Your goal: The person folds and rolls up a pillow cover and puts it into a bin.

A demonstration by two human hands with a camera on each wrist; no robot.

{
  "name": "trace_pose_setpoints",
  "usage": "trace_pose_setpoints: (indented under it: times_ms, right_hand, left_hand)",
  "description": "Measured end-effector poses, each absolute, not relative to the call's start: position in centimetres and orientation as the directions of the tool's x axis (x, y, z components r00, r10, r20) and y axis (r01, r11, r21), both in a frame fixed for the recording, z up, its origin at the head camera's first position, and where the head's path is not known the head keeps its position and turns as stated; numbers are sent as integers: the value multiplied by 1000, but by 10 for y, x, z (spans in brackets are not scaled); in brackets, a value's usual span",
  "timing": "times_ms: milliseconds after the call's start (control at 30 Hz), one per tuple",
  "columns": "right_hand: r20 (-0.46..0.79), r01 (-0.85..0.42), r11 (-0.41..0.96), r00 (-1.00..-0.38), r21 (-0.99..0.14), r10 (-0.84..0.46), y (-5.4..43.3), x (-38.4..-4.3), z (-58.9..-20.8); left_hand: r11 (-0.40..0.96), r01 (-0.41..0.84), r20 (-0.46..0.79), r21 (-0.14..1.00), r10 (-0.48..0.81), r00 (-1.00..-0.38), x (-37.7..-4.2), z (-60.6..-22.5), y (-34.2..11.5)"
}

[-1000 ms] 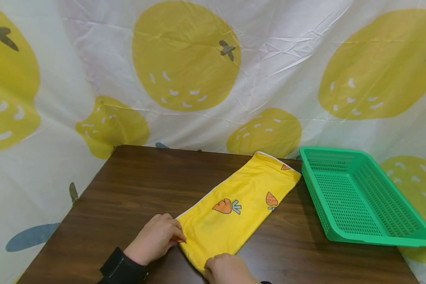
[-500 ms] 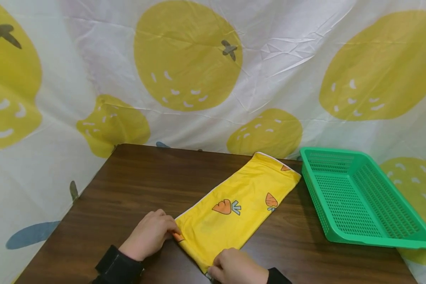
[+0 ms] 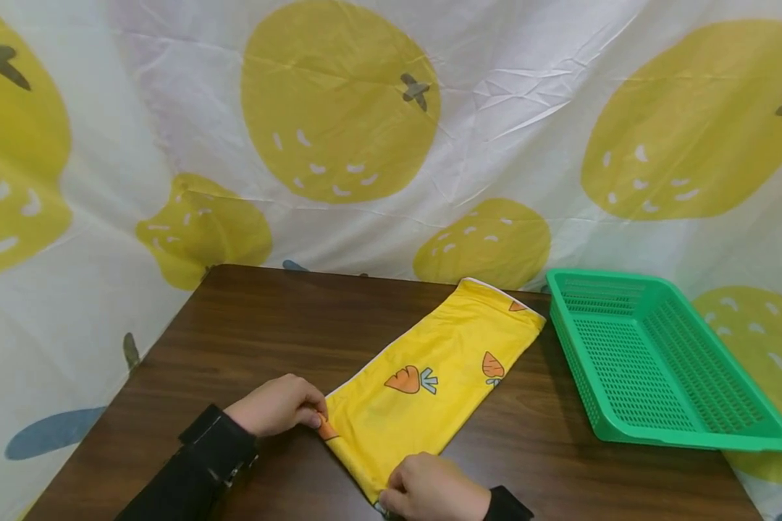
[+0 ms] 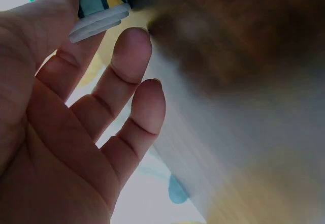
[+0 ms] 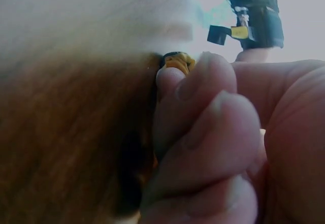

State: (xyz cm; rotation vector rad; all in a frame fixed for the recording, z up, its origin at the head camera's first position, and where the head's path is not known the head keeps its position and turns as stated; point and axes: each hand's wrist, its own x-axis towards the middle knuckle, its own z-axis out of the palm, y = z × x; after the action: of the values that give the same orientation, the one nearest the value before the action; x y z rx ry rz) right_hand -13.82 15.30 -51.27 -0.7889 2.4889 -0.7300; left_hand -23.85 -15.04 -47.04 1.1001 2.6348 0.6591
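**Left hand [image 3: 280,407] and right hand [image 3: 435,488] pinch yellow cloth [image 3: 417,398]**

We see the left at one near corner and the right, fingers curled, at the other. The cloth lies slantwise on the brown table [image 3: 267,325]; beside its far end stands a green basket [image 3: 691,437].

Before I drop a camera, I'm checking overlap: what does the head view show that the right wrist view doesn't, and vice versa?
Only head: the green basket and the carrot prints on the yellow cloth.
Only right wrist: the palm side of the right hand.
Both: that hand gripping the cloth, the brown table and the dark left sleeve.
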Motion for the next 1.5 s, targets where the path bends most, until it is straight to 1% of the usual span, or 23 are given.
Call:
trace_pose_setpoints:
  times_ms: [133,200,267,400,533,667,767,867,933,1133,1300,1500]
  right_hand:
    - [-195,-461,693,-738,-554,-646,154,-143,-528]
    - [-191,-477,695,-734,-537,-651,154,-145,-534]
    - [-212,-466,709,-737,-529,-642,154,-146,-538]
    - [-227,-458,731,-747,-505,-625,153,-145,-538]
    - [-245,-439,748,-756,-497,-607,150,-140,-524]
    - [-260,-436,755,-753,-490,-604,147,-135,-506]
    - [-280,-420,761,-752,-495,-597,146,-133,-495]
    - [-288,-397,771,-763,-499,-579,143,-129,-487]
    - [-291,-393,784,-772,-480,-565,141,-127,-484]
    - [-303,-346,800,-793,-490,-528,139,-123,-478]
    - [-311,-326,798,-794,-507,-522,140,-124,-478]
    - [-343,-230,814,-820,-534,-457,140,-122,-474]
  left_hand:
    - [633,613,-74,473,722,-688,-248,-469,-142]
    - [661,586,-112,469,703,-702,-251,-467,-136]
    - [694,559,-149,453,678,-720,-253,-465,-131]
    - [742,530,-174,410,635,-753,-253,-462,-123]
    - [767,553,-117,327,613,-781,-246,-461,-117]
    - [779,596,22,196,604,-797,-234,-465,-112]
    - [757,647,169,96,628,-760,-225,-470,-109]
    - [715,698,273,47,663,-697,-216,-474,-108]
    - [696,717,302,51,673,-675,-211,-476,-108]
    - [693,711,331,115,648,-686,-205,-478,-110]
    - [683,721,354,116,650,-673,-204,-479,-111]
    - [681,723,360,118,649,-670,-204,-481,-111]
